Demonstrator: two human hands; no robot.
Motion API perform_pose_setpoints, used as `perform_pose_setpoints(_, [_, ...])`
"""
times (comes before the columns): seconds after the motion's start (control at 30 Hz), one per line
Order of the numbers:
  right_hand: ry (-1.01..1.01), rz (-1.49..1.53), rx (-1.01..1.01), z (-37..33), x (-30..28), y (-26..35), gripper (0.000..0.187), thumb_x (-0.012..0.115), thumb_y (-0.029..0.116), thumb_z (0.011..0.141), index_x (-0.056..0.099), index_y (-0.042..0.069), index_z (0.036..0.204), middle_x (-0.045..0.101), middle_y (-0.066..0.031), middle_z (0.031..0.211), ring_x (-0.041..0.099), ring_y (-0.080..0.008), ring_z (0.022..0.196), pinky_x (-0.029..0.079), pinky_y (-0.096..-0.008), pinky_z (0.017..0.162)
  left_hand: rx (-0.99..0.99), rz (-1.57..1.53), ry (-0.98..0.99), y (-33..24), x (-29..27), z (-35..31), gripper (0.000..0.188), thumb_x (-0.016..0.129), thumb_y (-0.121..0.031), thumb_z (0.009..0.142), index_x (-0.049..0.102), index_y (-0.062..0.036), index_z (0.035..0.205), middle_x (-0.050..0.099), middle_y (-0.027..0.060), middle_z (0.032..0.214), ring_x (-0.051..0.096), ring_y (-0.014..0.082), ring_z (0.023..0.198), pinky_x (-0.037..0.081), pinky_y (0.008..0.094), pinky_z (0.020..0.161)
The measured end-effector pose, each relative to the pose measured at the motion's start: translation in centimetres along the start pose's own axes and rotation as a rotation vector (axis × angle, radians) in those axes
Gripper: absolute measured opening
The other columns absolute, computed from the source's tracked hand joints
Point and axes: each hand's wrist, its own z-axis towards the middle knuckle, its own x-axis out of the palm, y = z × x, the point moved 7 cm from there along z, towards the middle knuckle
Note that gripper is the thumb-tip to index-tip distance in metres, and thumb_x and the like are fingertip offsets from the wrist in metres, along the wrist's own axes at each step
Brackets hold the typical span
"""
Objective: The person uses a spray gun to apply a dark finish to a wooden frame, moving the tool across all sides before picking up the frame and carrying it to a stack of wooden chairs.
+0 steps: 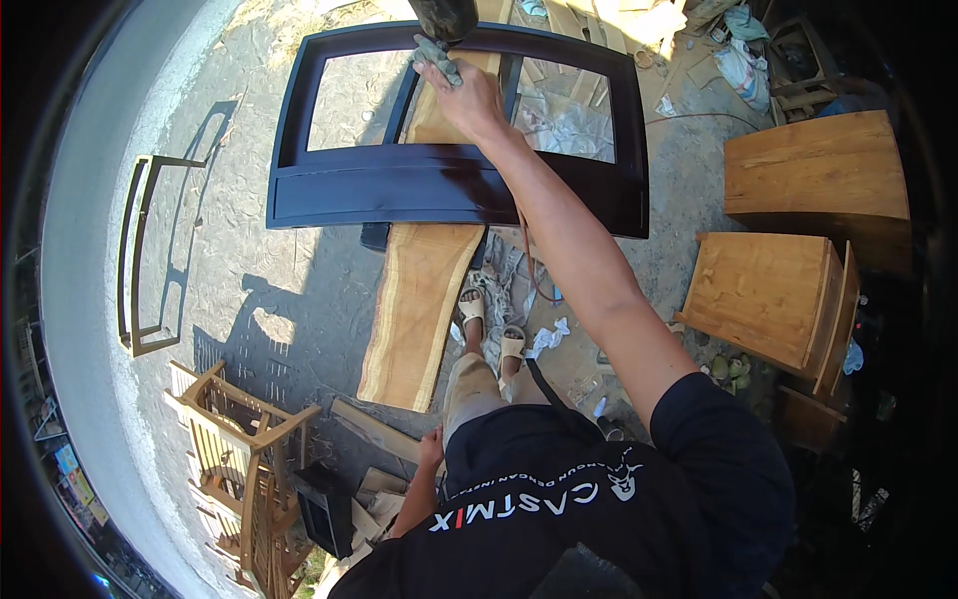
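A large dark-painted wooden frame point(389, 195) with three openings and a wide solid panel on its near side stretches across the upper middle. My right arm reaches over it. In my right hand point(474, 103) is a crumpled grey-green cloth point(436, 62), gripped near the frame's far rail. Just beyond the cloth is a dark rounded object point(446, 18), cut off by the top edge; its kind is unclear. My left hand point(431, 449) hangs low beside my thigh, away from the frame, and its fingers are mostly hidden.
A long wooden slab point(419, 319) runs under the frame toward me. Wooden cabinets point(763, 290) stand at right. Slatted wooden chairs point(235, 429) are at lower left, and a thin rectangular frame point(140, 255) stands farther left. A hose point(526, 250) and crumpled papers point(547, 337) lie near my feet.
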Motion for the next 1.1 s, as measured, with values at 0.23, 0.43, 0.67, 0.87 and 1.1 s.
perform_pose_setpoints(0.23, [-0.116, 0.003, 0.138, 0.3, -2.4, -1.4, 0.056, 0.064, 0.058, 0.095, 0.073, 0.002, 0.104, 0.073, -0.0282, 0.088, 0.071, -0.0478, 0.091, 0.055, -0.0512, 0.082, 0.030, -0.040, 0.017, 2.1, 1.3, 0.4, 0.051, 0.048, -0.046, 0.106, 0.071, -0.0006, 0.107, 0.068, 0.0317, 0.096, 0.067, 0.0497, 0.097, 0.051, 0.0542, 0.079])
perform_pose_setpoints(0.43, [-0.273, -0.071, 0.246, -1.6, -10.3, -8.1, 0.060, 0.063, 0.056, 0.097, 0.070, -0.003, 0.107, 0.070, -0.0342, 0.089, 0.069, -0.0517, 0.092, 0.053, -0.0552, 0.085, 0.128, 0.045, 0.022, 1.1, 1.4, 0.8, 0.048, 0.049, -0.045, 0.105, 0.073, -0.0033, 0.109, 0.069, 0.0310, 0.097, 0.067, 0.0490, 0.099, 0.051, 0.0554, 0.081])
perform_pose_setpoints(0.67, [-0.383, -0.271, 0.293, -5.2, -15.0, -9.1, 0.047, 0.064, 0.047, 0.098, 0.074, 0.002, 0.108, 0.071, -0.0303, 0.089, 0.068, -0.0516, 0.093, 0.053, -0.0565, 0.082, 0.064, -0.023, -0.022, 2.9, 1.4, 1.0, 0.051, 0.048, -0.048, 0.104, 0.075, -0.0051, 0.108, 0.069, 0.0303, 0.095, 0.068, 0.0484, 0.096, 0.053, 0.0558, 0.082])
perform_pose_setpoints(0.87, [-0.281, 0.230, 0.422, -14.6, -17.1, -10.3, 0.056, 0.056, 0.053, 0.103, 0.071, -0.001, 0.113, 0.076, -0.0104, 0.094, 0.051, -0.0095, 0.045, 0.039, -0.0272, 0.040, 0.061, 0.050, -0.021, -1.2, -0.2, 1.0, 0.053, 0.045, -0.049, 0.105, 0.074, -0.0050, 0.105, 0.070, 0.0297, 0.098, 0.067, 0.0496, 0.098, 0.053, 0.0548, 0.086])
perform_pose_setpoints(1.1, [-0.261, 0.523, 0.383, -30.0, -18.1, -8.9, 0.050, 0.056, 0.045, 0.105, 0.062, 0.000, 0.127, 0.072, -0.0057, 0.092, 0.051, -0.0084, 0.051, 0.043, -0.0261, 0.047, 0.205, -0.105, -0.009, -3.8, 2.1, 1.7, 0.050, 0.042, -0.045, 0.106, 0.071, -0.0044, 0.110, 0.068, 0.0309, 0.105, 0.064, 0.0502, 0.105, 0.050, 0.0552, 0.088])
